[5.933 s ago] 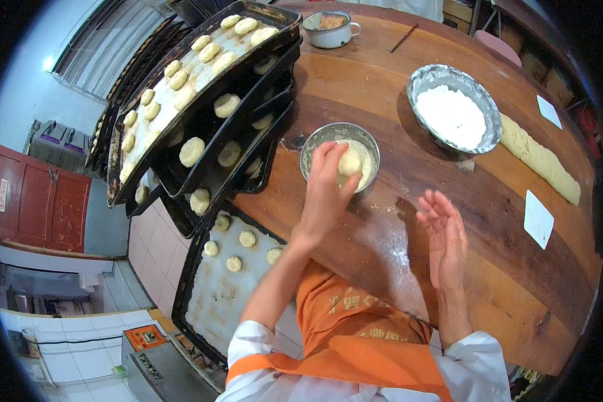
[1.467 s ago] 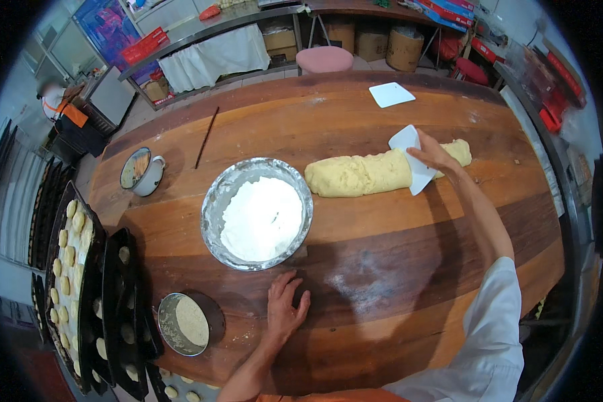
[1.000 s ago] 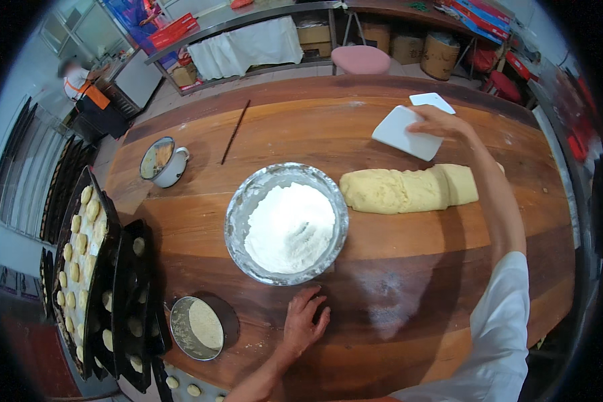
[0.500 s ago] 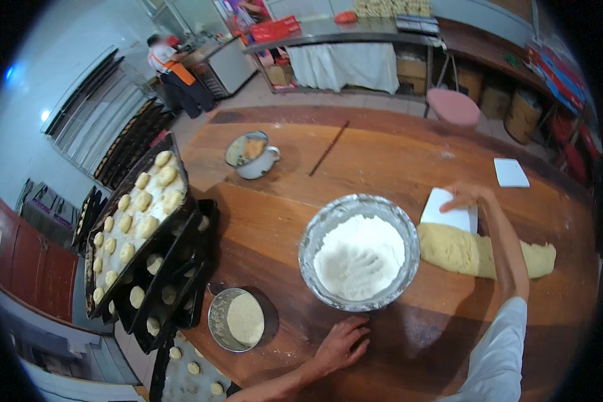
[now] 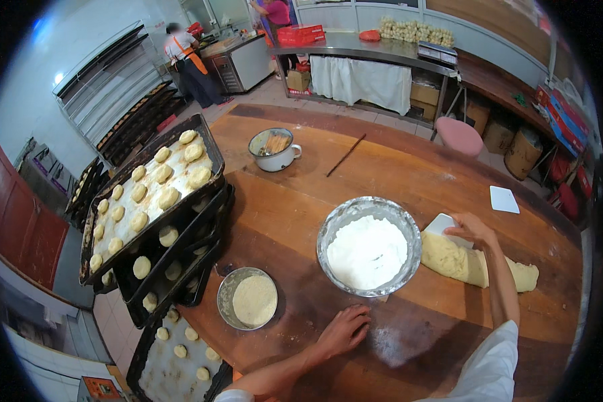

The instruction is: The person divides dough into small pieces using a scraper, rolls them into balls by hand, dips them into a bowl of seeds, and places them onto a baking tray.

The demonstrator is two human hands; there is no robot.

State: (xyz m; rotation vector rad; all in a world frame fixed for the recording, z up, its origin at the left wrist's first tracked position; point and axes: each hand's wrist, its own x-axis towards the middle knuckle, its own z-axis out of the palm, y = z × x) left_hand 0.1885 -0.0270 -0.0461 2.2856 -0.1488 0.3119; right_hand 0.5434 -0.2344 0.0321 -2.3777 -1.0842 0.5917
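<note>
My right hand [image 5: 474,230] grips a white dough scraper [image 5: 439,223] at the far side of a long roll of yellow dough [image 5: 452,260]. My right forearm passes over the roll and hides part of it. My left hand [image 5: 345,330] is on the wooden table, holding nothing, its fingers loosely bent and partly apart. Just beyond it stands a metal bowl [image 5: 325,268] of white flour [image 5: 368,251]. A smaller round tin [image 5: 224,301] with pale crumbly powder sits left of that hand.
Stacked black trays [image 5: 214,157] of dough pieces lean at the left; another tray [image 5: 174,368] lies below. An enamel mug [image 5: 273,161], a thin dark stick [image 5: 346,155] and a white card-like piece [image 5: 504,199] lie farther off. A pink stool [image 5: 459,136] and two people are beyond the table.
My right hand has picked the scraper up from lying flat and brought it against the dough roll. My left hand stays near the bowl, its fingers curled more. The view has shifted.
</note>
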